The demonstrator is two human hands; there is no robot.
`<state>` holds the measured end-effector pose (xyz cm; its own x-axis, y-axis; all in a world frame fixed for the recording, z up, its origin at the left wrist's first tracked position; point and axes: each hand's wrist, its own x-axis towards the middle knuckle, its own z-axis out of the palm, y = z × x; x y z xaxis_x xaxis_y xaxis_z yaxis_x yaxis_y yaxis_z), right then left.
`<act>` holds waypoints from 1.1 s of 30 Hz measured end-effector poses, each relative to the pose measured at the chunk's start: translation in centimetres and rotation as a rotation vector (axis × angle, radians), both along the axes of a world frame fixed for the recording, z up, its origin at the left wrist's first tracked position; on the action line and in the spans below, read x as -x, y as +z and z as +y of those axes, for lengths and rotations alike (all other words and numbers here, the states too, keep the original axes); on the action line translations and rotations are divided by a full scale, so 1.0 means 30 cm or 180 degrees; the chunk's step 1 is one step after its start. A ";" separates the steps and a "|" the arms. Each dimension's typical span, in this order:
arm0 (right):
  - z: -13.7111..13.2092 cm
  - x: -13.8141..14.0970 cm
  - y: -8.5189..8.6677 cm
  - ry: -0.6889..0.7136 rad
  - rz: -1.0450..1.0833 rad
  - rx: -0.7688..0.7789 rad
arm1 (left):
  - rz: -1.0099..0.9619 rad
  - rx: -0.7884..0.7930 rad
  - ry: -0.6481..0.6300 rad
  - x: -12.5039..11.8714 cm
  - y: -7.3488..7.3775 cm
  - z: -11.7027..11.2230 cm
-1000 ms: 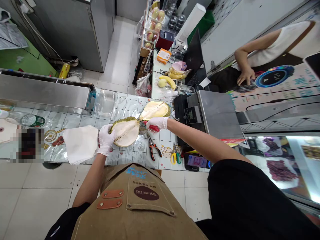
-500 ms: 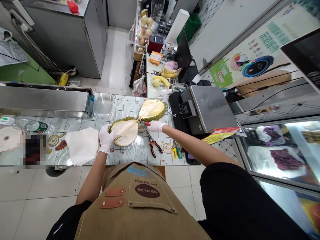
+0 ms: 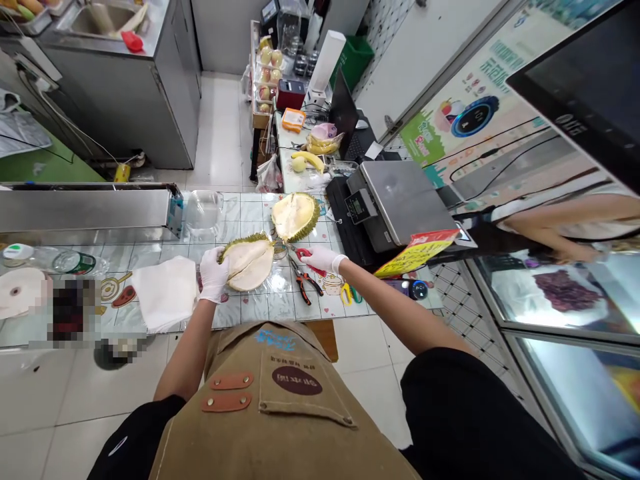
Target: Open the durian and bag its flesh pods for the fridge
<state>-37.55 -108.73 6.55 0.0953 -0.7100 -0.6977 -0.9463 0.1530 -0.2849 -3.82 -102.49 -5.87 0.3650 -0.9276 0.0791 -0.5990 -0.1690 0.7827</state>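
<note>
1. The gloved left hand (image 3: 214, 273) wraps its grip over the left end of the near durian half (image 3: 250, 263), with the fingers curled onto the spiky rind.
2. The near half lies cut face up on the tiled surface (image 3: 260, 308), between a white cloth (image 3: 165, 293) and the pliers (image 3: 305, 283).
3. The gloved right hand (image 3: 320, 259) has its grip closed around a red-handled tool (image 3: 303, 253), whose tip points toward the gap between the halves.
4. The far half (image 3: 294, 216) lies beyond, cut face up. Contact with the near half cannot be determined.
5. The scissors (image 3: 347, 293) lie just right of the pliers. A scale (image 3: 400, 200) stands further right.
</note>
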 end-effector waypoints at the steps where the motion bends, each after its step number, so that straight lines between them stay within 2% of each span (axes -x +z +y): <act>1: 0.015 0.017 0.005 -0.0059 -0.0005 0.0008 | -0.0024 0.0030 -0.0021 0.005 0.001 -0.003; 5: 0.080 0.070 0.030 -0.0173 0.0121 0.0347 | -0.0109 0.0058 -0.0004 0.011 -0.007 -0.013; 9: 0.156 0.078 0.041 -0.0188 0.0458 0.0739 | -0.0121 0.0038 -0.0035 0.002 -0.022 -0.015; 12: 0.215 0.067 0.016 -0.0239 0.0744 0.0955 | -0.0132 0.0064 -0.0036 -0.001 -0.032 -0.009; 15: 0.266 0.064 -0.034 -0.0319 0.0760 0.1085 | -0.0143 0.0102 -0.0029 -0.002 -0.038 -0.002; 21: 0.334 0.071 -0.114 -0.0912 0.0381 0.0950 | -0.0092 0.0146 -0.0081 0.000 -0.040 0.017; 24: 0.357 0.078 -0.126 -0.1136 0.0289 0.0934 | -0.0113 0.0118 -0.0065 0.007 -0.041 0.026; 28: 0.387 0.098 -0.128 -0.1699 -0.0071 0.0905 | -0.0113 0.0030 -0.0067 0.002 -0.036 0.037; 30: 0.398 0.101 -0.127 -0.2023 -0.0394 0.0900 | -0.0138 -0.0072 -0.0112 -0.004 -0.016 0.048; 33: 0.404 0.078 -0.124 -0.2470 -0.0936 0.0963 | -0.0335 0.0075 -0.0094 0.020 0.047 0.078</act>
<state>-39.89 -96.60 2.82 -0.3444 -0.7993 -0.4924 -0.4888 0.6005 -0.6328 -4.42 -100.16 -4.47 0.3260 -0.9353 0.1374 -0.6825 -0.1322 0.7188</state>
